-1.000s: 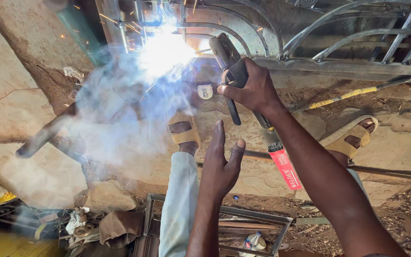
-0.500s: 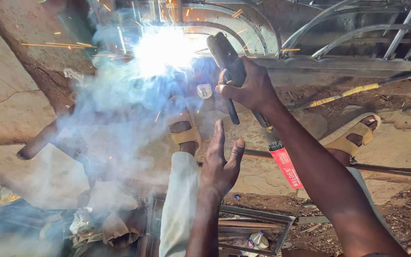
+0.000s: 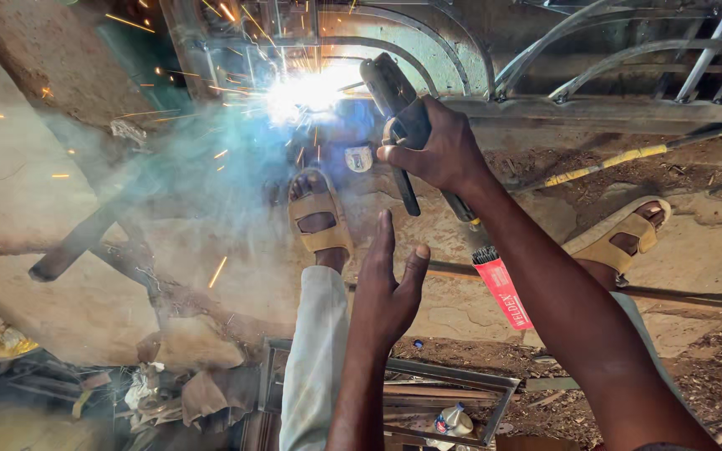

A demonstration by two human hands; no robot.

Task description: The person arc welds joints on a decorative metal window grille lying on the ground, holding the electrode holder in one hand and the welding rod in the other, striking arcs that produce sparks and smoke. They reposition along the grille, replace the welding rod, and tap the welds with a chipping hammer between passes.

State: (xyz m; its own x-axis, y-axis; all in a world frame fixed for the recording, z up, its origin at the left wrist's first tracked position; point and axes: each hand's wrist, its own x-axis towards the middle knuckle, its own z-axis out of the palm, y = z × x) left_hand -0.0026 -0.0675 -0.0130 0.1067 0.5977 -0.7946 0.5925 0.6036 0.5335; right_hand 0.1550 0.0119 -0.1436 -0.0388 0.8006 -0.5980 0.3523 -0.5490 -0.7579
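Right hand (image 3: 436, 150) is clamped on the holder (image 3: 394, 96), upper middle of frame, arc (image 3: 311, 92) blazing at the gate (image 3: 461, 108). Left hand (image 3: 386, 288) hangs open, holding nothing. Holder looks stiff, fairly light; grip the handle only.

One head-worn view looks steeply down and forward, close over the person's own arms, toward the welding flash (image 3: 311, 92) at 11 o'clock and the dirt floor (image 3: 712, 250) beyond.

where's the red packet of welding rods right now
In the head view, the red packet of welding rods lies on the ground right of centre, just under the right hand forearm, between the two sandalled feet.
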